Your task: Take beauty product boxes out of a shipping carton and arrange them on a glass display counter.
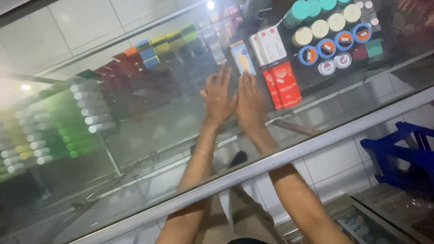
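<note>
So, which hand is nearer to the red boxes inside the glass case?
The right hand. It lies just beside the red boxes, on their left, and I cannot tell if it touches them. The left hand is farther away, beyond the right hand.

Red boxes (282, 84) block rightward; bare shelf (153, 128) open leftward

A blue-and-white box (243, 57) stands upright on the shelf, just past the fingertips of both hands, at the left end of a short row of cartons. Two red boxes (282, 84) lie just right of the right hand (249, 104), side by side, under two white-and-red boxes (269, 46).
</note>
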